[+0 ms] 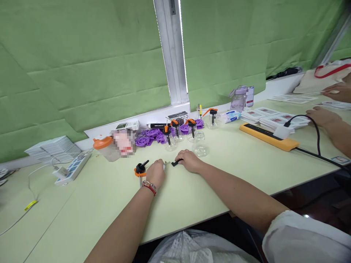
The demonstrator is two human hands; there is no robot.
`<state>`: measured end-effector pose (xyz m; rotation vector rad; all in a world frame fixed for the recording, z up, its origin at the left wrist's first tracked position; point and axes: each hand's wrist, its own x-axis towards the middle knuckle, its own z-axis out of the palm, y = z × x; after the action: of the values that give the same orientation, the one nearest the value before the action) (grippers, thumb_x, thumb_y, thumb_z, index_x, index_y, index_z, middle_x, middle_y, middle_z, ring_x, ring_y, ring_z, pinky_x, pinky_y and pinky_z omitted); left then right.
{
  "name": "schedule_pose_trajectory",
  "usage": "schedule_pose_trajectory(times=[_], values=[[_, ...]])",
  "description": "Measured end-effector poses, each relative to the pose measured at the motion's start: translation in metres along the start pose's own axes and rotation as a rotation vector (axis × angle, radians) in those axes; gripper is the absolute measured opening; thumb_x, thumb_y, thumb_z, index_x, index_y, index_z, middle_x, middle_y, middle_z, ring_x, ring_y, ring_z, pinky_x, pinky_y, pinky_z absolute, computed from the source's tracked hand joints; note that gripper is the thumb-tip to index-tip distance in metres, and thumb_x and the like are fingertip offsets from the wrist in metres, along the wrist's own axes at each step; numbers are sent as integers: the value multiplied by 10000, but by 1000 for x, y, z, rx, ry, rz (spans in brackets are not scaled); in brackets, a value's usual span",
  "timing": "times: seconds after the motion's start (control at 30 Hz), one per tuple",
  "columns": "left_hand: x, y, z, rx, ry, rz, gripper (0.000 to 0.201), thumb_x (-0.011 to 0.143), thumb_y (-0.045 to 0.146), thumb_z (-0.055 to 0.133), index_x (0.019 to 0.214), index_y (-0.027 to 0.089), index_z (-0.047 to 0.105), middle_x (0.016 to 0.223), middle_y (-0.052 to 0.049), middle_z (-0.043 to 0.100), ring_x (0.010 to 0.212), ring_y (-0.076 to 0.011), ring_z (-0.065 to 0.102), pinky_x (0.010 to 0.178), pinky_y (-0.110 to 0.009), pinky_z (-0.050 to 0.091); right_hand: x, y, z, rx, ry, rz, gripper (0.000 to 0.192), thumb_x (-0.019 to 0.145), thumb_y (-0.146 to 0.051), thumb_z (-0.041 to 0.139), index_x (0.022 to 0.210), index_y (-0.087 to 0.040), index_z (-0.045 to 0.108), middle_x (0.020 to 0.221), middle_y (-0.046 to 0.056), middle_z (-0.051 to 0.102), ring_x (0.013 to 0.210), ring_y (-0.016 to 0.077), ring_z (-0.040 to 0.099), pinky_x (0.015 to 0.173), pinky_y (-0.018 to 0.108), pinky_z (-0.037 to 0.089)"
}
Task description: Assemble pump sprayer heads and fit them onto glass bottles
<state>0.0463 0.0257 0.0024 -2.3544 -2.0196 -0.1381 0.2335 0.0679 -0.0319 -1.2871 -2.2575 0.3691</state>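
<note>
My left hand [155,173] is closed on the table, its fingertips around one end of a small metal coil spring [168,163]. A bit of something white shows at those fingertips. Facing it, my right hand [189,161] pinches a short black plastic piece [174,163], its near end just apart from the spring. Beside my left hand lies a black and orange crank top [140,169] with a metal rod. Behind my right hand stands a clear glass jar [200,149] without a top. Several similar jars [170,144] carry black and orange tops.
Purple plastic wheels [145,140] lie along the wall near an orange-lidded cup [108,148]. A white power strip [73,170] is at left, an orange one [270,137] at right. Beyond it, another person's hands [323,117] are near stacked cards [274,118].
</note>
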Motion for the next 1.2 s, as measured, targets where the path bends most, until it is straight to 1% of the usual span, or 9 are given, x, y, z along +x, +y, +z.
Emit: schedule_pose_trajectory(times=[0.17,0.33,0.53,0.7,0.9,1.2], values=[[6,-2,1,-88,25,7,191,823,84,400,920,172,538,870,-92,644,770,-206,597,575,-266,347,-1,0,-1,2,2,-1,238,812,-128,590,983,-240,711,1018,45,654,945,199,508,857,321,359],[12,-1,1,-163,35,104,196,795,73,398,865,186,543,839,-73,642,735,-191,574,583,-265,343,0,0,0,11,10,-8,244,803,-125,605,991,-239,711,1009,51,654,945,200,512,846,317,365],[23,1,-2,-130,56,251,197,784,88,404,834,190,565,832,-65,625,761,-197,564,633,-275,363,1,2,2,14,17,-12,260,798,-127,609,999,-256,710,1011,40,653,944,198,510,852,320,363],[36,3,-8,-72,35,353,309,708,11,395,850,193,600,851,-60,611,781,-193,566,652,-270,372,2,3,3,-8,7,-11,271,798,-137,607,1009,-275,708,1023,31,650,948,203,514,857,322,363],[42,8,-15,-82,21,407,408,640,-33,373,878,191,618,874,-57,604,791,-185,569,664,-263,388,2,3,2,-17,-4,-8,271,804,-147,597,1010,-283,708,1033,32,647,950,203,514,862,325,362],[40,14,-19,-83,39,434,416,656,-23,379,900,191,639,906,-61,613,822,-191,580,683,-267,408,2,2,1,-28,-18,0,266,808,-158,592,1010,-286,707,1050,26,647,958,210,518,863,330,359]])
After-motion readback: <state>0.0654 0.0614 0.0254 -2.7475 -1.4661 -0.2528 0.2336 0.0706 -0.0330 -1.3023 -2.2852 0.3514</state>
